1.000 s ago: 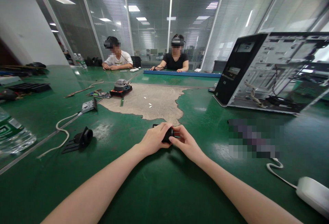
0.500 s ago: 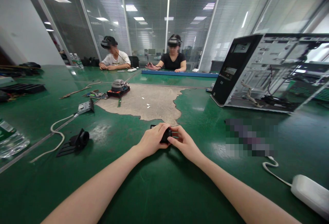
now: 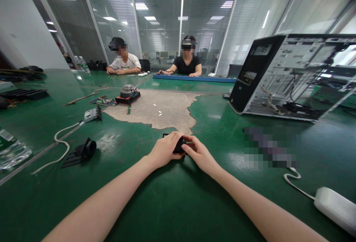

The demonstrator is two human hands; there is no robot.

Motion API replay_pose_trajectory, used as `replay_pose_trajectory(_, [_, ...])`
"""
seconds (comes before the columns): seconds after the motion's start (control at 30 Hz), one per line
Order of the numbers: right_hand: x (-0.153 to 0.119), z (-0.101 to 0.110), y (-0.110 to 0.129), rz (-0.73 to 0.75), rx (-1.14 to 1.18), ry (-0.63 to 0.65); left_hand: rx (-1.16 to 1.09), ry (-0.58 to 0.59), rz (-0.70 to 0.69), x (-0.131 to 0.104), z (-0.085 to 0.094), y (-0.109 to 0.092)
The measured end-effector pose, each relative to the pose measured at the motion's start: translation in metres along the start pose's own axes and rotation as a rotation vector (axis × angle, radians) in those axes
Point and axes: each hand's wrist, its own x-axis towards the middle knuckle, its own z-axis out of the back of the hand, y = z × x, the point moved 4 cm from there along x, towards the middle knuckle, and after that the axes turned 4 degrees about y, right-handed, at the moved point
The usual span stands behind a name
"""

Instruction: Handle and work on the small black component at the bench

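A small black part (image 3: 179, 145) is held between both hands above the green table (image 3: 155, 205), in the middle of the view. My left hand (image 3: 166, 148) wraps over it from the left, its fingers bent round the top. From the right, my right hand (image 3: 198, 153) grips the same part with thumb and fingertips. Much of the part is covered by the fingers, and a dark edge of it shows beyond the left hand. To the left lies another black plastic part (image 3: 83, 151) with a round opening.
An open computer case (image 3: 258, 75) stands at the right. A white adapter (image 3: 333, 206) lies at the lower right, a metal box (image 3: 92, 113) with a cable at the left. Two people (image 3: 124, 62) sit across the table, behind a blue strip (image 3: 194, 78).
My right hand's fingers have closed in a little around the black part. Across the table, the right-hand person's raised hand has lowered.
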Motion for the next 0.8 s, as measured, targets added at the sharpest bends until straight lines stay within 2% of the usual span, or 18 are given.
replay_pose_trajectory(0.2, [-0.0032,-0.0017,0.0040,0.069,0.006,0.044,0.016,0.009,-0.002,0.0001,-0.0001,0.0007])
replay_pose_trajectory(0.6, [0.0000,0.0006,-0.0005,0.006,-0.009,0.013,0.010,0.001,0.003,0.0003,-0.0011,0.0011])
replay_pose_trajectory(0.8, [-0.0035,-0.0010,0.0030,0.068,0.028,0.050,0.016,0.013,-0.008,0.0001,-0.0006,0.0009])
